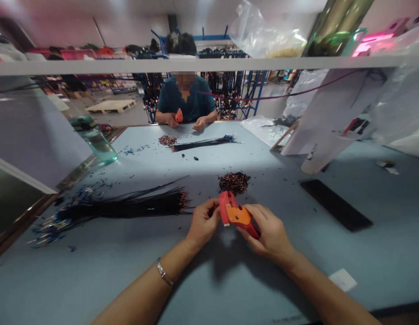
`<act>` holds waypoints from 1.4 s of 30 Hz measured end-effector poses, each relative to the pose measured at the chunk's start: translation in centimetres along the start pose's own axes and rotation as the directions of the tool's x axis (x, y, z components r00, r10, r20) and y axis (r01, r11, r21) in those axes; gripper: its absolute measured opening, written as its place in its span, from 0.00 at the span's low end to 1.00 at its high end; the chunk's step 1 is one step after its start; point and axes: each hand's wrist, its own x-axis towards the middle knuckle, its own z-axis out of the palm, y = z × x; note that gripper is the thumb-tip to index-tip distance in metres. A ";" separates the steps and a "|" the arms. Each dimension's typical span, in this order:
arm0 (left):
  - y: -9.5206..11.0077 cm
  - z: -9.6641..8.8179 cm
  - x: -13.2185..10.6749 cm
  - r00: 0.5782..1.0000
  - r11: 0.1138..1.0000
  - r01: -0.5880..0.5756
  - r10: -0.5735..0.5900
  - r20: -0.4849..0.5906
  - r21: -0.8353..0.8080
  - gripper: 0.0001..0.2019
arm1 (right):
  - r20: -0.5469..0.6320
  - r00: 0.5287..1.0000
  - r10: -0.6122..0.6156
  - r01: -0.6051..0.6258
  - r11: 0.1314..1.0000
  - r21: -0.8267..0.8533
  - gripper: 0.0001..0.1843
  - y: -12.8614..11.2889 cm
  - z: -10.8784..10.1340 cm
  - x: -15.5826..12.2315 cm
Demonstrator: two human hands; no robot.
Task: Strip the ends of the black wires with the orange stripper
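Red-and-orange plastic hand tool (241, 215), clasped in the right hand (273, 232) above the blue-grey flat table (101, 262), faces the left hand (201, 227), whose grip is unclear; bundled thin black wires (128, 205) lie leftward, presumably for easy reach.

The tool (239, 215) I hold looks like smooth plastic with a soft sheen. Left of it, my wires (128, 206) have a matt black coating and end in bare, coppery metal. My bracelet (164, 272), nearer me than the tool, is shiny metal. Far left of the tool, the bottle (101, 144) is clear and glossy. Beneath it all, the table (77, 280) looks smooth and matt.
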 end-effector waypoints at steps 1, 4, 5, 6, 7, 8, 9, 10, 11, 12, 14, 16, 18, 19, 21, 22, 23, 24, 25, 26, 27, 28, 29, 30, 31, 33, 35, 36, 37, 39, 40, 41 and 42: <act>0.0 0.1 0.0 1.000 0.998 0.023 -0.023 0.010 -0.061 0.12 | -0.015 1.000 -0.026 0.025 0.999 -0.035 0.20 0.1 0.1 0.0; 0.2 0.3 0.1 0.995 0.978 0.096 -0.095 0.014 -0.186 0.12 | -0.045 0.995 -0.085 0.080 0.991 -0.104 0.20 0.1 0.0 0.2; 0.3 0.3 0.1 0.993 0.971 0.117 -0.116 0.018 -0.207 0.12 | -0.054 0.993 -0.102 0.095 0.989 -0.117 0.20 0.0 0.0 0.3; 0.5 0.3 0.1 0.991 0.966 0.136 -0.133 0.027 -0.219 0.12 | -0.062 0.991 -0.119 0.110 0.986 -0.127 0.20 -0.1 -0.1 0.3; 0.6 0.3 0.1 0.988 0.963 0.153 -0.148 0.036 -0.221 0.11 | -0.070 0.989 -0.134 0.124 0.983 -0.134 0.20 -0.1 -0.1 0.4; 0.8 0.3 0.0 0.986 0.962 0.167 -0.161 0.047 -0.216 0.10 | -0.072 0.987 -0.146 0.135 0.981 -0.137 0.19 -0.2 0.0 0.5; 0.9 0.3 0.0 0.984 0.962 0.176 -0.168 0.056 -0.209 0.10 | -0.073 0.986 -0.152 0.141 0.980 -0.140 0.19 -0.2 0.0 0.5; 1.0 0.3 0.0 0.983 0.963 0.180 -0.171 0.064 -0.203 0.09 | -0.071 0.985 -0.155 0.144 0.979 -0.143 0.19 -0.2 0.1 0.5; 1.1 0.3 0.0 0.983 0.963 0.182 -0.170 0.074 -0.199 0.08 | -0.064 0.986 -0.154 0.143 0.979 -0.145 0.18 -0.2 0.1 0.5; 1.2 0.3 0.0 0.982 0.963 0.182 -0.169 0.084 -0.197 0.08 | -0.057 0.987 -0.150 0.141 0.979 -0.148 0.18 -0.2 0.2 0.5; 1.2 0.3 0.0 0.981 0.961 0.186 -0.168 0.101 -0.207 0.08 | -0.053 0.989 -0.140 0.130 0.980 -0.153 0.19 -0.2 0.2 0.5; 1.1 0.3 0.0 0.977 0.954 0.200 -0.179 0.113 -0.225 0.08 | -0.058 0.989 -0.134 0.123 0.980 -0.156 0.19 -0.1 0.2 0.4; 1.0 0.3 0.0 0.976 0.949 0.210 -0.189 0.110 -0.236 0.08 | -0.059 0.989 -0.133 0.122 0.979 -0.161 0.19 0.0 0.2 0.4; 1.0 0.4 0.0 0.976 0.949 0.211 -0.190 0.109 -0.234 0.08 | -0.056 0.989 -0.134 0.123 0.979 -0.165 0.19 0.0 0.2 0.4; 1.0 0.4 0.1 0.976 0.954 0.205 -0.183 0.115 -0.218 0.08 | -0.048 0.990 -0.134 0.124 0.977 -0.173 0.19 0.2 0.3 0.4; 1.1 0.3 0.1 0.977 0.958 0.199 -0.176 0.121 -0.209 0.08 | -0.041 0.991 -0.131 0.121 0.977 -0.175 0.19 0.2 0.3 0.4; 1.1 0.3 0.1 0.977 0.961 0.194 -0.170 0.132 -0.197 0.09 | -0.038 0.991 -0.127 0.119 0.977 -0.177 0.19 0.2 0.3 0.4; 1.2 0.3 0.1 0.976 0.965 0.189 -0.164 0.142 -0.184 0.09 | -0.033 0.992 -0.123 0.116 0.977 -0.177 0.19 0.3 0.3 0.4; 1.2 0.3 0.1 0.976 0.968 0.184 -0.159 0.149 -0.172 0.10 | -0.029 0.992 -0.122 0.115 0.978 -0.176 0.19 0.3 0.3 0.4; 1.3 0.3 0.1 0.975 0.970 0.180 -0.155 0.157 -0.161 0.09 | -0.026 0.992 -0.125 0.118 0.978 -0.174 0.19 0.2 0.3 0.4; 1.3 0.3 0.1 0.976 0.973 0.175 -0.151 0.160 -0.152 0.08 | -0.025 0.991 -0.130 0.124 0.977 -0.176 0.18 0.2 0.3 0.5; 1.3 0.2 0.1 0.976 0.975 0.170 -0.146 0.161 -0.146 0.08 | -0.024 0.990 -0.137 0.130 0.975 -0.180 0.17 0.1 0.2 0.5; 1.3 0.2 0.1 0.977 0.976 0.165 -0.141 0.161 -0.142 0.07 | -0.026 0.989 -0.144 0.137 0.973 -0.185 0.16 0.1 0.2 0.5; 1.2 0.2 0.1 0.977 0.978 0.160 -0.138 0.162 -0.135 0.07 | -0.028 0.988 -0.149 0.141 0.972 -0.189 0.15 0.0 0.2 0.6; 1.2 0.2 0.1 0.977 0.980 0.157 -0.136 0.163 -0.125 0.06 | -0.030 0.988 -0.152 0.144 0.971 -0.192 0.15 0.0 0.2 0.6; 1.1 0.2 0.0 0.977 0.982 0.153 -0.134 0.166 -0.108 0.07 | -0.028 0.989 -0.148 0.140 0.971 -0.194 0.14 -0.1 0.2 0.5; 1.1 0.2 0.0 0.977 0.982 0.151 -0.131 0.166 -0.113 0.09 | -0.024 0.990 -0.142 0.135 0.971 -0.199 0.14 0.0 0.3 0.5; 1.1 0.2 0.0 0.979 0.981 0.150 -0.130 0.159 -0.120 0.10 | -0.023 0.990 -0.141 0.134 0.970 -0.205 0.14 0.0 0.3 0.5; 1.2 0.3 0.0 0.980 0.981 0.150 -0.130 0.152 -0.126 0.11 | -0.023 0.990 -0.142 0.134 0.968 -0.211 0.13 0.0 0.3 0.5; 1.3 0.3 0.0 0.980 0.979 0.156 -0.136 0.142 -0.135 0.13 | -0.022 0.989 -0.144 0.136 0.966 -0.219 0.12 0.0 0.4 0.4; 1.3 0.4 0.0 0.980 0.977 0.160 -0.140 0.139 -0.142 0.13 | -0.022 0.989 -0.144 0.135 0.966 -0.222 0.12 0.0 0.4 0.4; 1.3 0.4 0.0 0.979 0.975 0.166 -0.144 0.145 -0.149 0.14 | -0.020 0.990 -0.139 0.131 0.966 -0.223 0.11 0.0 0.4 0.4; 1.3 0.4 0.0 0.978 0.973 0.171 -0.148 0.148 -0.155 0.14 | -0.018 0.991 -0.135 0.127 0.966 -0.224 0.11 0.0 0.4 0.4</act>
